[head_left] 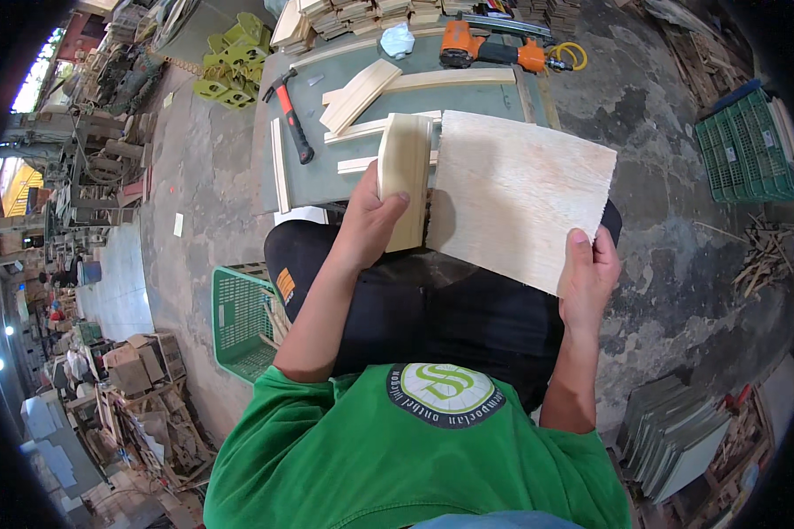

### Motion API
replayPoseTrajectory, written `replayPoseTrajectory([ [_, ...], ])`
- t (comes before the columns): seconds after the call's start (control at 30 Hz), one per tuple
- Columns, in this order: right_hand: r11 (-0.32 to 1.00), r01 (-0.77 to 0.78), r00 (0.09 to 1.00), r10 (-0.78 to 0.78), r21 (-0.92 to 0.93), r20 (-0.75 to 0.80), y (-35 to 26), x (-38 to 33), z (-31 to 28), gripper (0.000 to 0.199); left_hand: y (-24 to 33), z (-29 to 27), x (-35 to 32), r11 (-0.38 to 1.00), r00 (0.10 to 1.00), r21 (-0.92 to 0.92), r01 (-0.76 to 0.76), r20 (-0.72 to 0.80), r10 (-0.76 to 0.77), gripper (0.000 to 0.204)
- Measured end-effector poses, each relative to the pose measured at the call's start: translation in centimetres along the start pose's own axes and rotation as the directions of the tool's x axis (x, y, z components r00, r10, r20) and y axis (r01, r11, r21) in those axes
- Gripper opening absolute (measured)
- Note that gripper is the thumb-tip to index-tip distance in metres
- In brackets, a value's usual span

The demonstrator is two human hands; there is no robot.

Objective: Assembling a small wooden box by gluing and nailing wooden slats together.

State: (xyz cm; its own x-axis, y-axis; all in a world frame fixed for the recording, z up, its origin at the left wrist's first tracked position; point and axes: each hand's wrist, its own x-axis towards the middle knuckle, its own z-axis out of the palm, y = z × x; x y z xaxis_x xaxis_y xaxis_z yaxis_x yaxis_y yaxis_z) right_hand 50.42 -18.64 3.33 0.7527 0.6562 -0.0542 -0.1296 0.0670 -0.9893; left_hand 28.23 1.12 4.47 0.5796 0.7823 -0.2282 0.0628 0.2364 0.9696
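Head view: right fingers [580, 250] hold board [522, 196] by its edge, floor [666, 181] alongside.

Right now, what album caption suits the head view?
Left hand holding a pale wooden piece, right hand a thin wooden board, with a hammer on the table beyond.

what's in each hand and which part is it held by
The left hand grips a pale wooden piece by its left edge, thumb on its face. The right hand holds a thin wooden panel by its right edge, low down.
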Motion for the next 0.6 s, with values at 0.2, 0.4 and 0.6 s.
replayPoseTrajectory([
  [0.2, 0.999, 0.032, 0.999, -0.031, -0.044, 0.015, -0.7, -0.1, 0.8, 0.021, 0.0, 0.3, -0.2, 0.979, 0.987, 0.128, -0.159, 0.034, 0.156, 0.051],
  [0.4, 0.990, 0.086, 0.996, -0.087, -0.109, 0.002, -1.1, -0.6, 1.3, 0.023, 0.0, 1.6, -0.4, 0.946, 0.974, 0.233, -0.226, 0.041, 0.222, 0.056],
  [0.6, 0.987, 0.088, 0.996, -0.088, -0.136, 0.011, -1.2, -1.1, 1.5, 0.026, 0.0, 2.6, -0.4, 0.962, 0.979, 0.186, -0.201, -0.005, 0.205, 0.053],
])
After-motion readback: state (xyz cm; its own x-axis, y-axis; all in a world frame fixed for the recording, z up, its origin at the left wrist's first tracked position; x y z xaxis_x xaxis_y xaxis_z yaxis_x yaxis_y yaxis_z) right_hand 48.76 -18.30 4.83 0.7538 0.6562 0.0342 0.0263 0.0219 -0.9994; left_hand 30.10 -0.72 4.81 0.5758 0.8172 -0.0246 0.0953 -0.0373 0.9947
